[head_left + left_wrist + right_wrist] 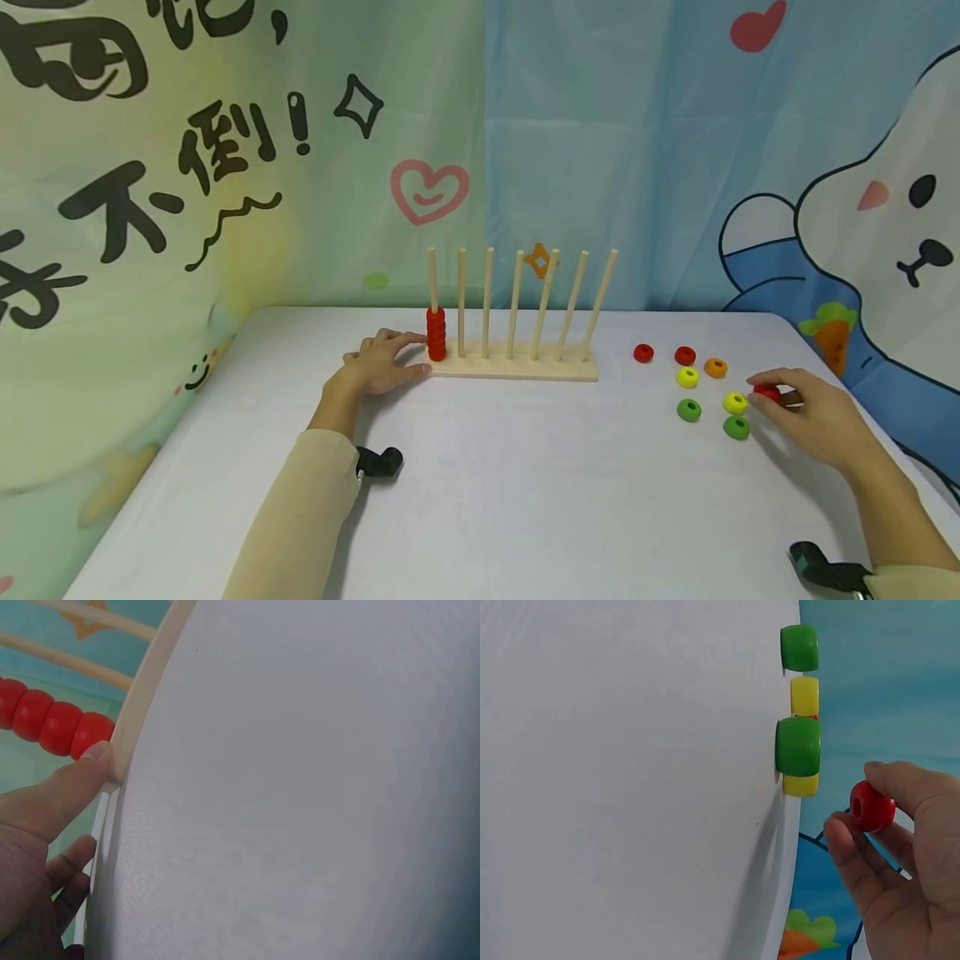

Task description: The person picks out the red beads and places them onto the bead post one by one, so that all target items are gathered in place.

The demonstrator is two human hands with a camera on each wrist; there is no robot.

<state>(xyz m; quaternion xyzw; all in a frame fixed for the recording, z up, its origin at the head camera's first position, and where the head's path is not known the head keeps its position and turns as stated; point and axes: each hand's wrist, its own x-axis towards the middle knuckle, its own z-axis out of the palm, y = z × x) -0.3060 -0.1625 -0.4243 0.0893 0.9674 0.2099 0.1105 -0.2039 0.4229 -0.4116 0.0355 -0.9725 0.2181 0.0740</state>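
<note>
A wooden peg rack with several upright pegs stands at the back of the table. A stack of red beads sits on its leftmost peg. My left hand holds the rack's left end, thumb at the front corner and forefinger by the stack. The left wrist view shows the thumb against the base beside the lowest red bead; the forefinger is hidden there. At the right, my right hand pinches a red bead between thumb and fingers, above the table, its hole showing.
Left of my right hand lie loose beads: two red beads, an orange bead, two yellow beads and two green beads. A white cloth covers the table. Behind it hangs a printed curtain.
</note>
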